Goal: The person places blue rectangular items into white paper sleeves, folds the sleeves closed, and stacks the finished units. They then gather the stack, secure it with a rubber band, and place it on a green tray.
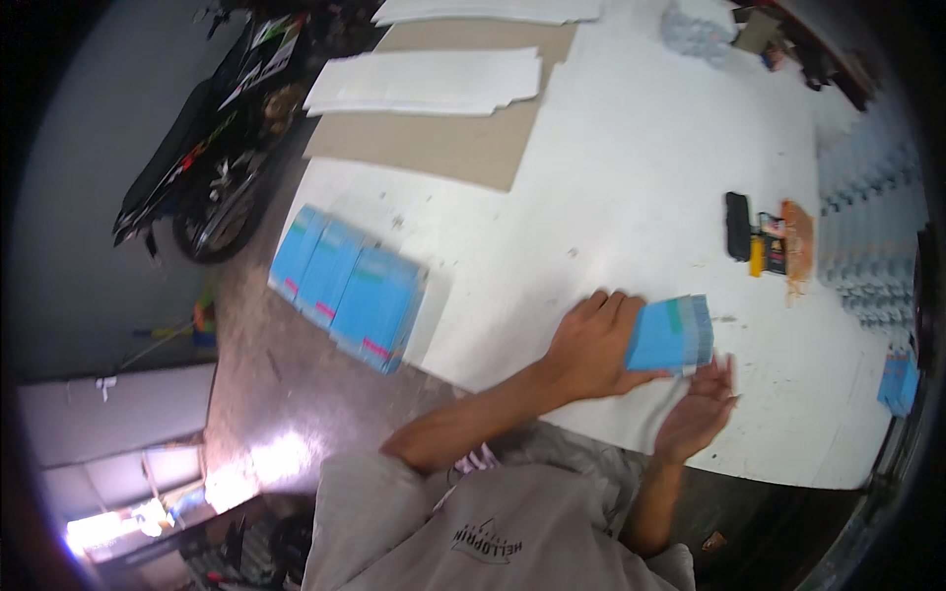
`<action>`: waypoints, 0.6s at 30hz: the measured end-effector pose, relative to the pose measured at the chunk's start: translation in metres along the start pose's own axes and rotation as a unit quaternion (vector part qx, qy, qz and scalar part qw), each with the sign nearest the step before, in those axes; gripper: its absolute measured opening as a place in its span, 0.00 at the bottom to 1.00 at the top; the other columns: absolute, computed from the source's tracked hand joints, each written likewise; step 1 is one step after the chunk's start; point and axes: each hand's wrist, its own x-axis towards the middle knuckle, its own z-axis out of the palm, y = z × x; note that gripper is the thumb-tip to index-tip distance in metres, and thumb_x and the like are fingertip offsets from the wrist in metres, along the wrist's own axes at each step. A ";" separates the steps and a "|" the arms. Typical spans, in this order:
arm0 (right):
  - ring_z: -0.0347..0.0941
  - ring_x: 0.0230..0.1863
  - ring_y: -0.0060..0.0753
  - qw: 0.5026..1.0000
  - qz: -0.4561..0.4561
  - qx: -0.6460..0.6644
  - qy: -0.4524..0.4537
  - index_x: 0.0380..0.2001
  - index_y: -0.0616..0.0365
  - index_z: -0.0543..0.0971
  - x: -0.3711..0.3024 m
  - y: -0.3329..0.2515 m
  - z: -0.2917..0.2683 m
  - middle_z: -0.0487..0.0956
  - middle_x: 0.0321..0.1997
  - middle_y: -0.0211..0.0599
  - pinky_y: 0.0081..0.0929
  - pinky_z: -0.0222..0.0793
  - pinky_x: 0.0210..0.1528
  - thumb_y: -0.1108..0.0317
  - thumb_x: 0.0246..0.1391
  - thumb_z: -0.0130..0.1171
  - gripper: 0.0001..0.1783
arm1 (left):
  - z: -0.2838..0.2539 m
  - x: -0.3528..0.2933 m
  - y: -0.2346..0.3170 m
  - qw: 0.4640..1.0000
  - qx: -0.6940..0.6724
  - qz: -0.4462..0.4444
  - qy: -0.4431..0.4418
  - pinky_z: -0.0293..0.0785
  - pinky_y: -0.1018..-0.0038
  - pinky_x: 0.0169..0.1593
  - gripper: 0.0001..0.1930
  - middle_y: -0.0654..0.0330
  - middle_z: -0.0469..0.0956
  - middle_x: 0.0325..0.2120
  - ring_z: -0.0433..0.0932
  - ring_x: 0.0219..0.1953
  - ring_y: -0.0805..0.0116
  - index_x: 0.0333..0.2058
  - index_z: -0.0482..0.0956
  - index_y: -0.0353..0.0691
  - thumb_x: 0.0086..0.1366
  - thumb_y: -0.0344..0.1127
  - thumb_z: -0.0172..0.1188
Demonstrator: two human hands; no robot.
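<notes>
My left hand [594, 345] is wrapped round the left end of a stack of blue printed cards or flat boxes [665, 333], just above the white table near its front edge. Layered pale edges show along the stack's right side. Just below that right end is my right hand [698, 409], palm up with fingers apart and slightly blurred; whether its fingertips touch the stack I cannot tell. More blue stacks [370, 300] stand in a row at the table's left edge, with pink marks along their near ends.
White sheets [424, 81] lie on brown cardboard [483, 163] at the far left. A black case [737, 227] and small yellow-black packets [772, 244] sit to the right. Tall pale-blue piles [867, 217] line the right edge. A motorcycle [212, 167] stands left of the table.
</notes>
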 end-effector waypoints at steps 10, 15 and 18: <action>0.62 0.73 0.53 0.946 -0.088 0.277 -0.145 0.74 0.59 0.59 -0.022 0.015 -0.007 0.64 0.74 0.52 0.54 0.61 0.73 0.20 0.61 0.39 0.57 | 0.016 -0.018 0.058 0.936 -0.198 0.165 0.240 0.83 0.62 0.36 0.43 0.46 0.82 0.34 0.84 0.31 0.51 0.48 0.75 0.24 0.52 0.62 0.77; 0.63 0.73 0.51 0.929 0.056 0.365 0.023 0.74 0.58 0.60 -0.013 0.014 0.024 0.65 0.74 0.52 0.52 0.63 0.71 0.17 0.56 0.45 0.61 | 0.013 -0.029 0.049 0.944 -0.203 0.135 0.223 0.82 0.59 0.42 0.44 0.42 0.80 0.38 0.83 0.38 0.47 0.48 0.75 0.23 0.52 0.64 0.76; 0.69 0.67 0.46 0.966 0.082 0.232 -0.075 0.70 0.58 0.64 -0.027 0.031 0.021 0.69 0.69 0.52 0.46 0.71 0.64 0.16 0.54 0.50 0.60 | -0.026 -0.032 0.058 0.942 -0.240 0.086 0.217 0.81 0.58 0.48 0.45 0.39 0.78 0.41 0.82 0.44 0.46 0.49 0.75 0.24 0.54 0.67 0.73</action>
